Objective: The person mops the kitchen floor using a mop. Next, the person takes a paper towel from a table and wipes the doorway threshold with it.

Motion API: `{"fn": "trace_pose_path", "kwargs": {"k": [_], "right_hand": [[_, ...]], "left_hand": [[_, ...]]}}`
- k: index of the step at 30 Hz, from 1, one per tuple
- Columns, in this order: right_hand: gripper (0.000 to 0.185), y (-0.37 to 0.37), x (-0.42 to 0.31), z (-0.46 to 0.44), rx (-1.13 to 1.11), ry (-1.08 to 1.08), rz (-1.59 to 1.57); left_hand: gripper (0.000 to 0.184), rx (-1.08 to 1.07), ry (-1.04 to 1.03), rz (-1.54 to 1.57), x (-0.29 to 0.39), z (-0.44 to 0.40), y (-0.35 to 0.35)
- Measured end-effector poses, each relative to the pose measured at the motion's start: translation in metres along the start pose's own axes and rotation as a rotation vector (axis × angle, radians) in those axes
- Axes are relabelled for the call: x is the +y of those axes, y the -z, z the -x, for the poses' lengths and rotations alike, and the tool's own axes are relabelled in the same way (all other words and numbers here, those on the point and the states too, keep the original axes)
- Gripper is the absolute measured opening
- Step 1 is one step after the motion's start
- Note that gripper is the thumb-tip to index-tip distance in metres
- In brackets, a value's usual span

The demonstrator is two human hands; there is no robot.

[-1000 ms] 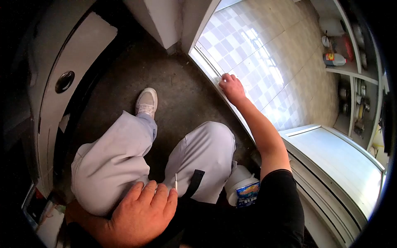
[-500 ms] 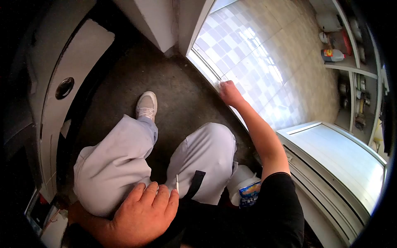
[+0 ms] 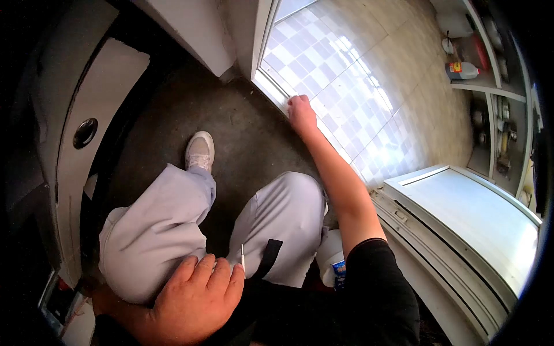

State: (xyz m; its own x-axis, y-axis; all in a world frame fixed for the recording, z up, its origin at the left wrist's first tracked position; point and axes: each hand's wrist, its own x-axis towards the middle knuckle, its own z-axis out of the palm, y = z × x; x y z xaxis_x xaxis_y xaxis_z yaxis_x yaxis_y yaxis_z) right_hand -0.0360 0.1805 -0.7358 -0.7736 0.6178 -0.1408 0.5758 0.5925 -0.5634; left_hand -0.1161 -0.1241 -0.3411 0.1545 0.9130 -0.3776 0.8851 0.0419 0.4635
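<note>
Had the right hand (image 3: 303,117) down at the white door track (image 3: 270,86), along the edge of the checked floor (image 3: 352,86), with fingers curled and bunched at the tips; could not tell of anything pinched there, with the fingertips too small and turned away. Held a thin white stick (image 3: 242,262) upright at the edge of the left hand (image 3: 199,297), apparently pinched between the index finger and a hidden thumb, with the other 3 fingers laid side by side over the pale trousers (image 3: 150,236). Had the right arm stretched out above a white bucket (image 3: 328,254), with a blue packet (image 3: 339,274) on or just beside it, partly hidden by the black sleeve (image 3: 375,271). Had 1 shoe (image 3: 199,153) in view on the dark floor (image 3: 248,127), well apart from both hands. Judging by the long reach, risked scraped fingertips, from pressing against the hard ridges of the track. Risked losing the stick onto the trousers or the floor too, from a slackened left pinch during attention to the other side. Possibly risked tipping the bucket, from an elbow dropped low or a sideways lean.
</note>
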Motion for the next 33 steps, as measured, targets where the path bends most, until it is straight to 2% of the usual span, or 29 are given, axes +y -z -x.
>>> {"fn": "trace_pose_path", "kwargs": {"k": [2,9,13,16,23,25,29,33], "right_hand": [[0.014,-0.001,-0.011,-0.009,-0.013,-0.003,-0.021],[0.021,0.001,0.021,-0.027,-0.181,0.238,0.012],[0.023,0.020,0.012,-0.047,-0.383,0.319,0.228],[0.027,0.021,0.010,-0.045,-0.391,0.334,0.264],[0.017,0.028,0.010,-0.038,-0.424,0.428,0.369],[0.016,0.027,0.007,-0.037,-0.390,0.368,0.394],[0.017,0.019,-0.001,-0.034,-0.363,0.282,0.406],[0.017,0.020,-0.013,-0.031,-0.328,0.235,0.390]], "left_hand": [[0.028,-0.004,0.002,-0.002,-0.001,-0.002,0.000],[0.028,-0.018,-0.019,-0.011,-0.002,-0.006,0.000],[0.029,0.018,-0.016,-0.018,-0.003,0.000,-0.004],[0.030,0.003,0.013,-0.011,-0.001,0.003,-0.006],[0.030,0.024,0.057,0.018,0.005,0.000,-0.001],[0.030,0.072,0.085,0.001,0.007,-0.002,-0.004],[0.030,-0.019,0.034,-0.024,0.003,-0.009,0.013],[0.030,-0.003,-0.006,-0.018,-0.003,-0.001,0.000]]}}
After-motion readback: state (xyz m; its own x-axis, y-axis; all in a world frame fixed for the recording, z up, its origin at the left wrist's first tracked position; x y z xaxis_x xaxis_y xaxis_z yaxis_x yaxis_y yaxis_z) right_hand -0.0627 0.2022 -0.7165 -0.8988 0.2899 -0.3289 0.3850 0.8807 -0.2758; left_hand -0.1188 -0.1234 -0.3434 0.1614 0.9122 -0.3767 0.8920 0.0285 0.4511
